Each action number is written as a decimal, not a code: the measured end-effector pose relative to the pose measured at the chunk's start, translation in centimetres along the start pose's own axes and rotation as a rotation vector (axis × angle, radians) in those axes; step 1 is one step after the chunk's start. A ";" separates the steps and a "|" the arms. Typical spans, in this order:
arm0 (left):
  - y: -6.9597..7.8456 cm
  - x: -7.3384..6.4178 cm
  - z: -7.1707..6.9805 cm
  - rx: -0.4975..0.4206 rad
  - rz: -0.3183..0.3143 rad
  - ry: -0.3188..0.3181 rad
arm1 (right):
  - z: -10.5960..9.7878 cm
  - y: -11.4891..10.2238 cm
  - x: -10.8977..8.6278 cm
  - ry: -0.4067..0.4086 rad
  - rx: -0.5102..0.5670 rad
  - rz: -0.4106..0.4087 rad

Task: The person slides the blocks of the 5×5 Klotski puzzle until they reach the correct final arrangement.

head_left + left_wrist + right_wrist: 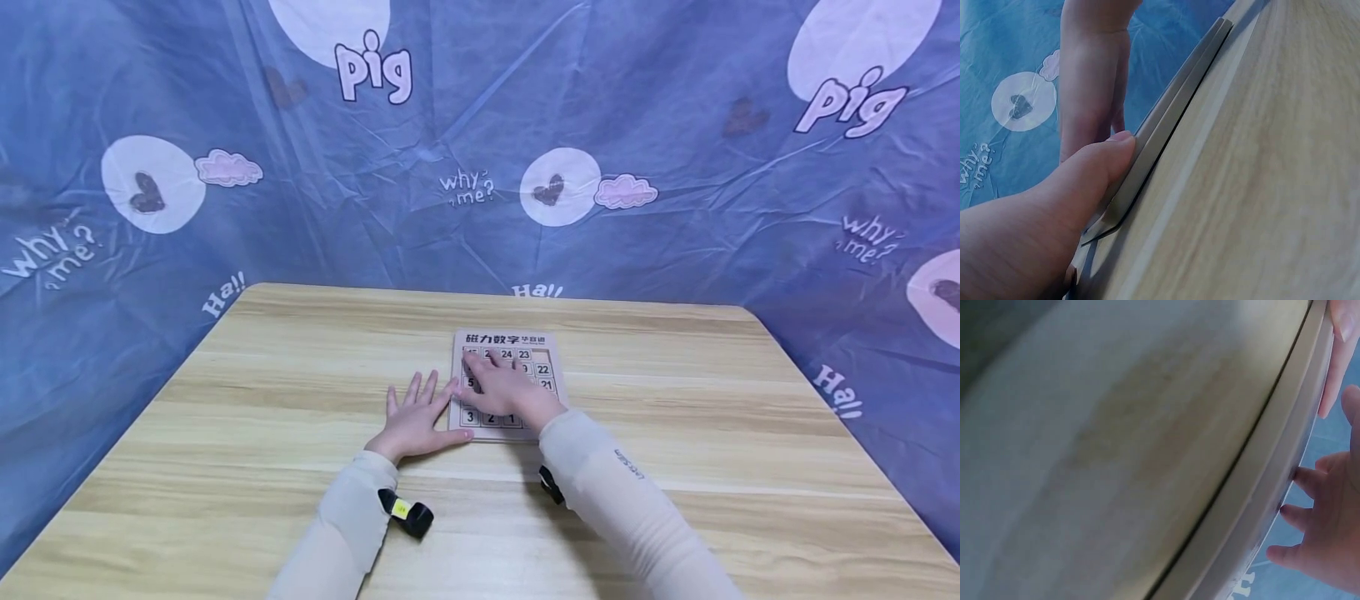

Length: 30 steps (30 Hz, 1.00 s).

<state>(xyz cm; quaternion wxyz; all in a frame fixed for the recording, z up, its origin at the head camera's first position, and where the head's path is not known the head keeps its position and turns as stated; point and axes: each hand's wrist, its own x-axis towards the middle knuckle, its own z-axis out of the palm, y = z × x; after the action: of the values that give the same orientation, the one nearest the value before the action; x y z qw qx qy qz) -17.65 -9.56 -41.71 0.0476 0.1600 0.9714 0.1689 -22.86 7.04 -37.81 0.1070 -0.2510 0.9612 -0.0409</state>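
Observation:
A flat number slide puzzle (551, 338) lies on the table, its numbered tiles set in a pale frame with a bare slot at the top right corner. Over its left and middle tiles spreads my right hand (497, 390), fingertips touching the upper left tiles and hiding several numbers. My left hand (417, 423) rests beside the board with its fingers fanned out. Its thumb (1113, 153) presses the front edge near the left corner. From the right wrist view, the fingers of my right hand (1332, 519) reach down to the puzzle's face.
The wooden table (300, 375) stretches out on all sides of the puzzle. Behind it hangs a blue printed cloth (465, 242). A black wrist camera (408, 514) is strapped to the left sleeve, another (551, 485) to the right.

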 end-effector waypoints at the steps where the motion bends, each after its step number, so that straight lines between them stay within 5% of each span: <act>1: 0.0 0.0 0.0 -0.001 0.001 0.000 | 0.0 0.1 -0.1 0.002 0.002 0.002; 20: 0.1 0.0 -0.2 0.001 -0.011 -0.007 | 0.1 2.0 -1.4 0.014 -0.012 0.041; 30: 0.1 -0.1 -0.2 -0.008 -0.006 -0.002 | 0.2 1.3 -3.3 0.058 -0.032 -0.070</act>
<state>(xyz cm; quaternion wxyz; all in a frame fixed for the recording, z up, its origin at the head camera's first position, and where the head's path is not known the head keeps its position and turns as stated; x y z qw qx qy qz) -17.58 -9.52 -41.52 0.0496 0.1573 0.9711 0.1724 -20.62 9.83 -37.61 0.0737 -0.2850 0.9550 -0.0367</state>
